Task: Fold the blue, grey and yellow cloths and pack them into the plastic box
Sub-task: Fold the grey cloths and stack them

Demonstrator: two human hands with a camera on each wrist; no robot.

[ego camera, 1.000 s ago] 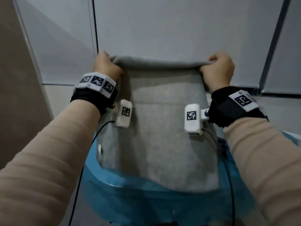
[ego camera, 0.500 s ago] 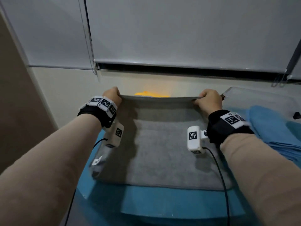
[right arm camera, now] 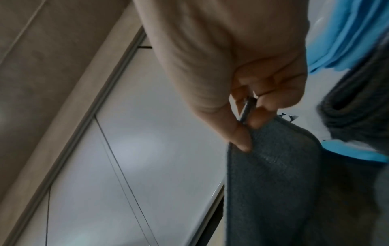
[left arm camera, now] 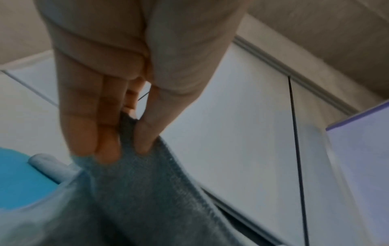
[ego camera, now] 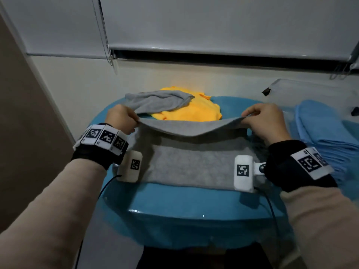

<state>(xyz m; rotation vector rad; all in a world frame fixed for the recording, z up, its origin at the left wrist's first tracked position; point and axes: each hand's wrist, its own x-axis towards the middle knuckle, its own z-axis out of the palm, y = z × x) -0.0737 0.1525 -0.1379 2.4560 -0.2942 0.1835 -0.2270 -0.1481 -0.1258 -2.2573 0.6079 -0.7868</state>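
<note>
Overhead, both hands [ego camera: 194, 121] pinch the grey cloth [ego camera: 194, 164] (wrist views confirm thumbs).

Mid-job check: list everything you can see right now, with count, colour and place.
grey cloth in hand: one, grey, spread on the table's near part, far edge lifted.
second grey cloth: one, grey, crumpled at the far side, partly on the yellow one.
yellow cloth: one, yellow, bunched at the far side.
blue cloths: folded stack, count unclear, light blue, right.
plastic box: one, clear, far right.
table: one, blue.
window blinds: two, pale grey, behind.
left hand: pinches the held cloth's far left corner.
right hand: pinches its far right corner.
</note>
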